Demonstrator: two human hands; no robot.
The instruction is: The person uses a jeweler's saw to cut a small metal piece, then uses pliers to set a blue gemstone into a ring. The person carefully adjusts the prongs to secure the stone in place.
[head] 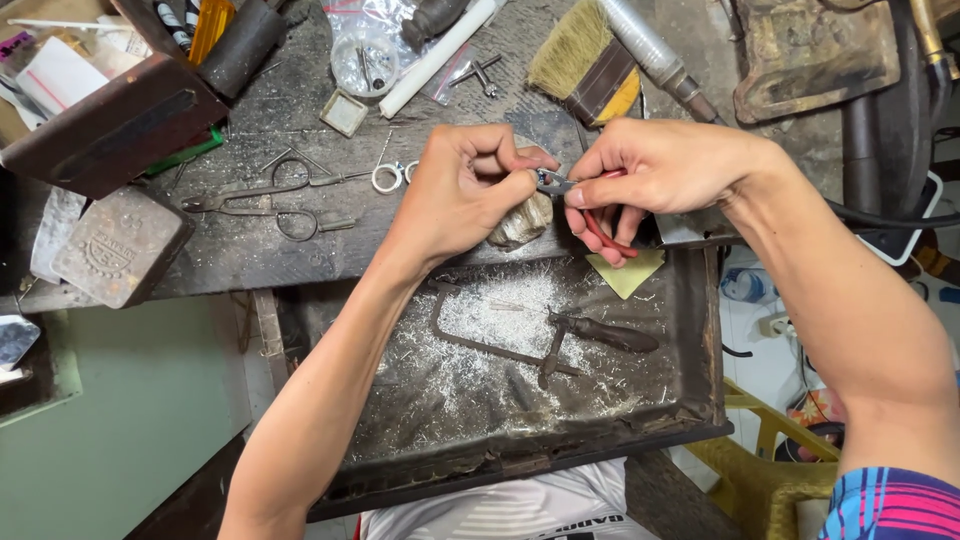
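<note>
the person works over a jeweller's bench, both hands brought together just above the front edge of the worktop. the right hand is closed around a pair of small pliers with red handles, the handles running down through the curled fingers and the metal nose pointing left. the left hand is pinched shut, thumb and forefinger pressed on something tiny right at the plier tips; the piece itself is too small to make out. a worn wooden bench peg sits just under the left fingers.

judging from the pose, the step in hand is a fine bend or grip on a small metal part, the pliers doing the work while the left hand steadies it. what comes next seems to call for a slow, small twist and a firm pinch, since a slip could drop the part.

below the hands a dark wooden catch tray holds pale metal filings, a jeweller's saw frame with a dark handle, and a yellow-green scrap of paper at its upper right corner. a dropped piece could vanish among those filings. on the worktop to the left lie thin tongs or tweezers, a white ring and a flat embossed metal tin. behind the hands rest a wide bristle brush, a white rod and a clear plastic bag. none of these crowd the hands.
</note>
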